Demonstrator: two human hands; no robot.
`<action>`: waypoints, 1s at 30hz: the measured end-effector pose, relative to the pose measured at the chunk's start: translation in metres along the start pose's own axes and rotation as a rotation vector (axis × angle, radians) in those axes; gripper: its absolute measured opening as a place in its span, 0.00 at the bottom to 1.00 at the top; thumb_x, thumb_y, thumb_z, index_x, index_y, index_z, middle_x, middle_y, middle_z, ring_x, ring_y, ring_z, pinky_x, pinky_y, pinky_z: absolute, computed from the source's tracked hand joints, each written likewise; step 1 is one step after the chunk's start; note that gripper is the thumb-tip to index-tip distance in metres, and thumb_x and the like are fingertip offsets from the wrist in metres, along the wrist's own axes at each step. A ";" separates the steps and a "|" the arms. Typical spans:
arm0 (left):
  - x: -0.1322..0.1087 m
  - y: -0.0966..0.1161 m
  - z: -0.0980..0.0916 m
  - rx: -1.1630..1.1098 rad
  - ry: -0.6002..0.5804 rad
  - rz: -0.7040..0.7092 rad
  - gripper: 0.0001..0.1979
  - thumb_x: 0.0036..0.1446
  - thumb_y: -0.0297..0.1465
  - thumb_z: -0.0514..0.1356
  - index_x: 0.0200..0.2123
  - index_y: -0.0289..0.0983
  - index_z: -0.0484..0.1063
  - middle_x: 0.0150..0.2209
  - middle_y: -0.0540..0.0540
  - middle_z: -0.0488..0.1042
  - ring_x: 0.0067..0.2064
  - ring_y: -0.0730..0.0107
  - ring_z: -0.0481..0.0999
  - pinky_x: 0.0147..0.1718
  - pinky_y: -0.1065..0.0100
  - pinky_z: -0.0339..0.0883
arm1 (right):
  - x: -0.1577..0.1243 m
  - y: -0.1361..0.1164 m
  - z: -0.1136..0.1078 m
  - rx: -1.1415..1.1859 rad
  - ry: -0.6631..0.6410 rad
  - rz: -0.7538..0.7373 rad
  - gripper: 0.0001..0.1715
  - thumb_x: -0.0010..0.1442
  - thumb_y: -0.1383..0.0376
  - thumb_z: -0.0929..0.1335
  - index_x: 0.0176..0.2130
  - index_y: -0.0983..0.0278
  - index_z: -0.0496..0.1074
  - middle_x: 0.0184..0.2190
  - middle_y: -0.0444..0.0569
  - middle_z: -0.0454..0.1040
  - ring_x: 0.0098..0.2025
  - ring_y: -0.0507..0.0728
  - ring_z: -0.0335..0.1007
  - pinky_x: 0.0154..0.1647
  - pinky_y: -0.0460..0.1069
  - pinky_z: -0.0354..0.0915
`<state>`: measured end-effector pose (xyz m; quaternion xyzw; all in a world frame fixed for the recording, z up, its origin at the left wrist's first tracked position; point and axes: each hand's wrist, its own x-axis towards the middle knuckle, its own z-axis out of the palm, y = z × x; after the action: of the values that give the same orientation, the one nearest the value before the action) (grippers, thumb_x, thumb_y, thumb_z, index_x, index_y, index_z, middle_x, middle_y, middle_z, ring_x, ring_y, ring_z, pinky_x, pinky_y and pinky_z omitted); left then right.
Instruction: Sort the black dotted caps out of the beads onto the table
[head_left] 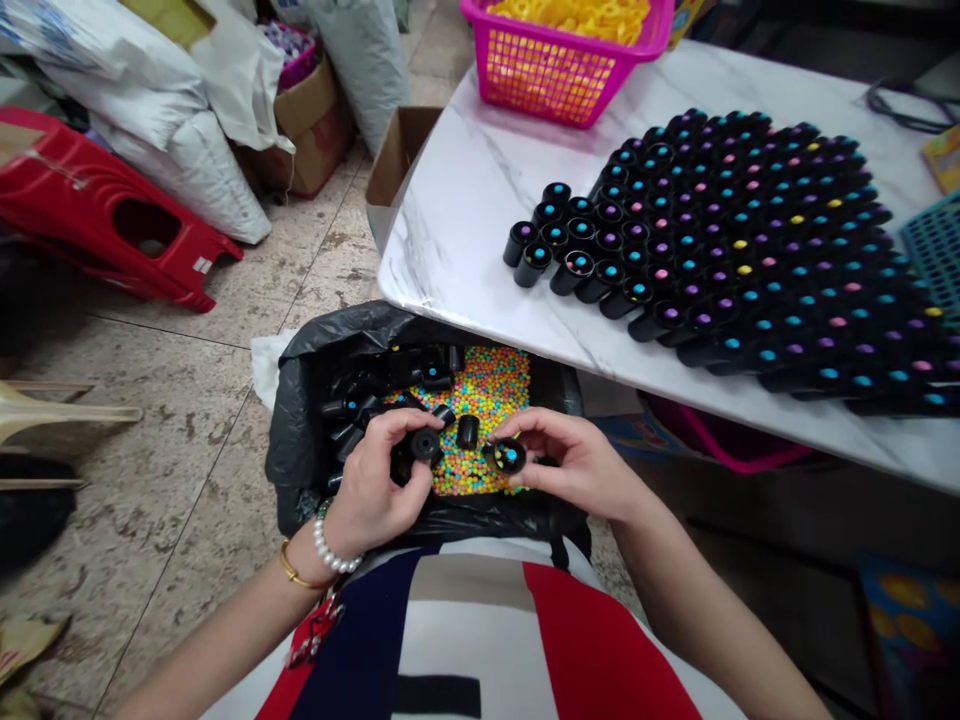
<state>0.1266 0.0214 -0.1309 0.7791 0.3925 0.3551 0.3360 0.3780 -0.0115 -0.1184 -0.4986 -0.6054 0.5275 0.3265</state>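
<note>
My left hand (382, 470) pinches a short black cylinder (425, 445) whose end with a small centre hole faces me. Between the thumb and fingers of my right hand (562, 455) is a black cup (510, 456), tilted so that coloured beads show inside it. Both hands are over a box lined with a black plastic bag (300, 400). Small round beads (491, 385) in yellow, pink, green and blue fill its right part. Several black cylinders lie heaped on its left, and a single black cylinder (467, 432) sits on the beads between my hands.
On the white marbled table (465, 220) many black cups (690, 230) with coloured dots stand packed together. A pink basket (551, 70) of yellow plastic pieces is at the back. A red stool (112, 210), white sacks (187, 130) and cardboard boxes (311, 125) are on the left floor.
</note>
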 end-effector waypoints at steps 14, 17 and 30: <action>0.006 0.002 0.001 0.074 -0.103 0.092 0.20 0.56 0.18 0.55 0.50 0.41 0.69 0.51 0.41 0.71 0.54 0.61 0.70 0.53 0.56 0.68 | 0.037 -0.036 -0.012 -0.548 0.728 -0.229 0.13 0.58 0.66 0.69 0.45 0.60 0.72 0.42 0.49 0.73 0.35 0.55 0.70 0.35 0.51 0.69; 0.005 0.001 0.000 0.074 -0.076 0.080 0.19 0.56 0.19 0.56 0.50 0.39 0.68 0.49 0.41 0.72 0.53 0.61 0.71 0.52 0.57 0.68 | 0.033 -0.033 -0.006 -0.596 0.568 -0.305 0.13 0.59 0.67 0.67 0.46 0.60 0.70 0.44 0.49 0.74 0.42 0.56 0.72 0.44 0.52 0.69; 0.008 0.001 0.003 0.102 -0.058 0.020 0.18 0.57 0.26 0.60 0.51 0.40 0.68 0.46 0.42 0.74 0.48 0.59 0.73 0.48 0.56 0.70 | 0.061 -0.002 0.034 -1.201 0.058 0.354 0.09 0.58 0.67 0.66 0.38 0.70 0.73 0.34 0.60 0.77 0.34 0.63 0.78 0.32 0.51 0.69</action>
<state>0.1331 0.0269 -0.1298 0.8090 0.3924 0.3151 0.3036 0.3283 0.0356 -0.1326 -0.7018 -0.6955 0.1277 -0.0866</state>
